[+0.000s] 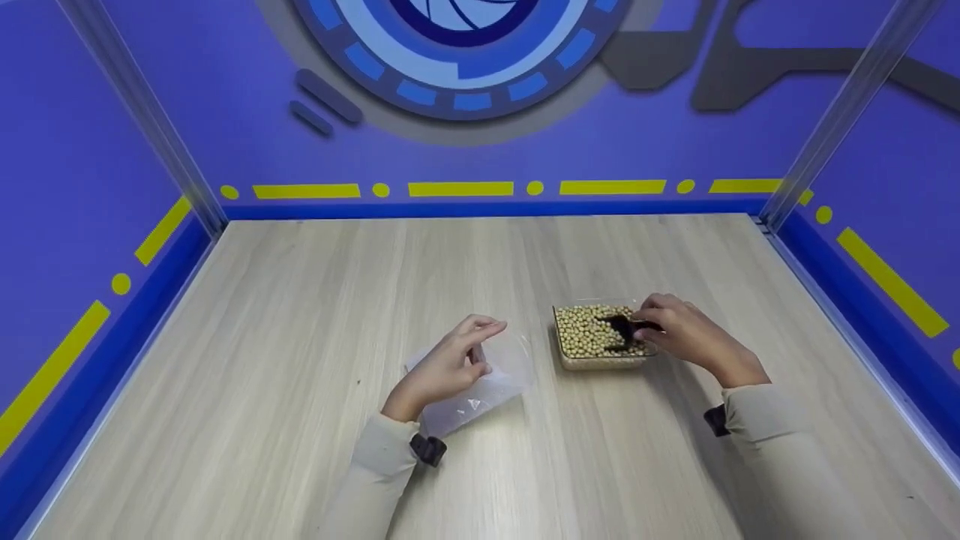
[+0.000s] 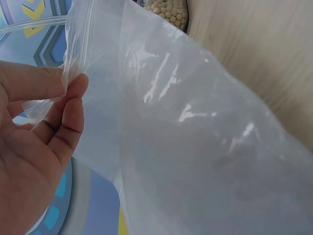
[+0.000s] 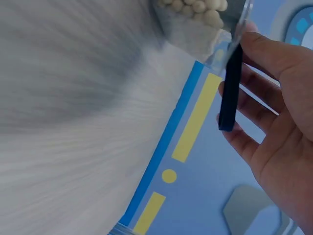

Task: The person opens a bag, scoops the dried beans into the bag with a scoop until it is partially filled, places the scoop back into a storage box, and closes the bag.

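Observation:
My left hand pinches the top edge of a clear zip bag between thumb and fingers. The bag hangs from those fingers with its zip strip showing near the grip. To the right, my right hand grips the handle of a black scoop. In the right wrist view the dark handle lies between thumb and fingers. The scoop's head is down among round, pale yellow beans, which look like soybeans. They fill a clear rectangular container standing on the table.
A light wood-grain table lies under everything. Blue panels with yellow dashes wall it in at the back and on both sides, with metal posts at the corners. Black bands sit on both wrists.

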Tool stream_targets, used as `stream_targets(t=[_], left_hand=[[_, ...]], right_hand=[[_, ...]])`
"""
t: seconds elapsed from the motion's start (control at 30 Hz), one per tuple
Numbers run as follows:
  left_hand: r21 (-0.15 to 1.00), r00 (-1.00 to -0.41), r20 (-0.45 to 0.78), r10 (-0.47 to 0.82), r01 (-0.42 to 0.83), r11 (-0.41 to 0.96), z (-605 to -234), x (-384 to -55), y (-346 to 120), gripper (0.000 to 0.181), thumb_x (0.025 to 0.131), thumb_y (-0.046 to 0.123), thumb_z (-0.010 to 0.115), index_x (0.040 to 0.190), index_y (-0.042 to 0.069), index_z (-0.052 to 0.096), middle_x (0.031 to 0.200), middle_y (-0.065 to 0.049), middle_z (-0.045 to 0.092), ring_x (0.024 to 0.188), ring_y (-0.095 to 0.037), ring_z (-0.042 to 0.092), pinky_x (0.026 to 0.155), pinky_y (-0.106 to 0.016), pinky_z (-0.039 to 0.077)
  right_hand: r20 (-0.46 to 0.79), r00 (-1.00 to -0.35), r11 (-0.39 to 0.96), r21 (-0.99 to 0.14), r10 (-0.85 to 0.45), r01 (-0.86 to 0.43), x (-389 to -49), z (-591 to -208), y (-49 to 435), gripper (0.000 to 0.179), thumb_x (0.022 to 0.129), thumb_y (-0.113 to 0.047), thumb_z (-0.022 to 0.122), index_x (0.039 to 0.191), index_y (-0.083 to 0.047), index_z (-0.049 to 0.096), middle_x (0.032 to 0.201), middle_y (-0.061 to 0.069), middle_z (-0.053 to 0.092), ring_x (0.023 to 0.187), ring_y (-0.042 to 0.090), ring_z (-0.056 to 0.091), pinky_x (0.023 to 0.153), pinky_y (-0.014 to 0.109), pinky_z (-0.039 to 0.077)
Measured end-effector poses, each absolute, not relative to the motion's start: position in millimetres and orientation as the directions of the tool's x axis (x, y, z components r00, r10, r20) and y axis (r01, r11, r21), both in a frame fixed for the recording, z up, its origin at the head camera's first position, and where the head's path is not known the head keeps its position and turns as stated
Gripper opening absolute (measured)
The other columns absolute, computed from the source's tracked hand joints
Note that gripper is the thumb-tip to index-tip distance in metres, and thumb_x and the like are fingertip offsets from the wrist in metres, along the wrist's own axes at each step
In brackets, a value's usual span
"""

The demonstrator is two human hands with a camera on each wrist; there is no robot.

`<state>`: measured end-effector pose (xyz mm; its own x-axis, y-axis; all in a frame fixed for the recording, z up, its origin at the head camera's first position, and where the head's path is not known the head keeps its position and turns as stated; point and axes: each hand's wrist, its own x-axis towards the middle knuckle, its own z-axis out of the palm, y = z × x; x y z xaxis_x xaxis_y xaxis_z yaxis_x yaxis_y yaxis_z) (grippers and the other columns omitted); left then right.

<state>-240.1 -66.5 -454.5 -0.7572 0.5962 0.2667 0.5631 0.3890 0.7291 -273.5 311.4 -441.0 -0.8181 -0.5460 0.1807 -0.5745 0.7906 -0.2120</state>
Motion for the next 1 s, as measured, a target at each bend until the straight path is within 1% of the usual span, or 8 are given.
stream_targets(t=[0.17, 0.27, 0.37, 0.47, 0.63, 0.77, 0.87, 1.0], left_hand=[[0.734, -0.758, 0.265, 0.596, 0.559, 0.385, -454, -241, -66, 0.059, 0.085, -0.011, 0.060, 0.141, 0.000, 0.046, 0.138, -0.014, 0.046, 0.076, -0.010, 0.051, 0.069, -0.021, 0.046], [0.740, -0.761, 0.252, 0.598, 0.549, 0.388, -454, -241, -66, 0.059, 0.085, -0.010, 0.060, 0.142, 0.000, 0.044, 0.140, -0.013, 0.045, 0.076, -0.010, 0.050, 0.070, -0.021, 0.046], [0.737, -0.762, 0.247, 0.599, 0.549, 0.394, -455, -241, -66, 0.060, 0.086, -0.009, 0.060, 0.143, 0.000, 0.042, 0.141, -0.011, 0.044, 0.076, -0.009, 0.049, 0.070, -0.022, 0.046], [0.735, -0.761, 0.253, 0.598, 0.553, 0.393, -456, -240, -66, 0.061, 0.086, -0.009, 0.060, 0.143, 0.000, 0.042, 0.140, -0.011, 0.044, 0.075, -0.010, 0.049, 0.070, -0.025, 0.047], [0.736, -0.761, 0.255, 0.596, 0.553, 0.390, -457, -240, -67, 0.059, 0.087, -0.009, 0.060, 0.142, 0.001, 0.043, 0.140, -0.011, 0.045, 0.076, -0.011, 0.050, 0.069, -0.027, 0.047], [0.738, -0.765, 0.249, 0.594, 0.547, 0.395, -457, -240, -67, 0.058, 0.087, -0.008, 0.060, 0.142, 0.000, 0.044, 0.140, -0.011, 0.046, 0.076, -0.011, 0.050, 0.069, -0.024, 0.046], [0.739, -0.765, 0.253, 0.592, 0.548, 0.392, -456, -240, -67, 0.057, 0.086, -0.009, 0.060, 0.141, 0.000, 0.045, 0.140, -0.012, 0.046, 0.076, -0.011, 0.051, 0.069, -0.023, 0.046], [0.740, -0.766, 0.251, 0.592, 0.546, 0.392, -455, -241, -67, 0.058, 0.086, -0.009, 0.059, 0.141, 0.000, 0.045, 0.140, -0.011, 0.046, 0.076, -0.011, 0.051, 0.068, -0.022, 0.046]], right_hand=[[0.121, -0.838, 0.810, -0.215, -0.533, -0.546, -274, -442, 312, 0.028, 0.089, -0.011, 0.066, 0.115, -0.002, 0.068, 0.105, 0.010, 0.064, 0.097, 0.029, 0.059, 0.076, 0.044, 0.041], [0.086, -0.847, 0.813, -0.245, -0.525, -0.529, -274, -443, 312, 0.030, 0.090, -0.011, 0.064, 0.118, 0.000, 0.066, 0.107, 0.010, 0.064, 0.098, 0.029, 0.060, 0.079, 0.045, 0.041], [0.068, -0.844, 0.802, -0.279, -0.533, -0.529, -275, -446, 312, 0.030, 0.090, -0.008, 0.063, 0.118, 0.003, 0.064, 0.105, 0.010, 0.062, 0.092, 0.026, 0.060, 0.078, 0.043, 0.045], [0.057, -0.840, 0.788, -0.316, -0.540, -0.529, -277, -451, 310, 0.028, 0.091, -0.006, 0.061, 0.117, 0.004, 0.063, 0.099, 0.010, 0.061, 0.082, 0.018, 0.057, 0.069, 0.036, 0.046], [0.060, -0.840, 0.778, -0.348, -0.539, -0.523, -279, -455, 309, 0.026, 0.091, -0.005, 0.061, 0.115, 0.004, 0.065, 0.091, 0.009, 0.060, 0.074, 0.012, 0.049, 0.064, 0.032, 0.042], [0.049, -0.844, 0.775, -0.370, -0.533, -0.511, -280, -455, 308, 0.026, 0.091, -0.006, 0.062, 0.114, 0.005, 0.065, 0.092, 0.011, 0.062, 0.077, 0.016, 0.053, 0.066, 0.036, 0.043], [0.015, -0.853, 0.784, -0.384, -0.522, -0.487, -281, -455, 306, 0.028, 0.092, -0.007, 0.061, 0.116, 0.006, 0.064, 0.098, 0.015, 0.064, 0.086, 0.025, 0.059, 0.072, 0.041, 0.046], [-0.053, -0.862, 0.799, -0.407, -0.503, -0.442, -282, -454, 306, 0.032, 0.094, -0.010, 0.057, 0.121, 0.008, 0.060, 0.109, 0.021, 0.062, 0.099, 0.034, 0.060, 0.079, 0.047, 0.046]])
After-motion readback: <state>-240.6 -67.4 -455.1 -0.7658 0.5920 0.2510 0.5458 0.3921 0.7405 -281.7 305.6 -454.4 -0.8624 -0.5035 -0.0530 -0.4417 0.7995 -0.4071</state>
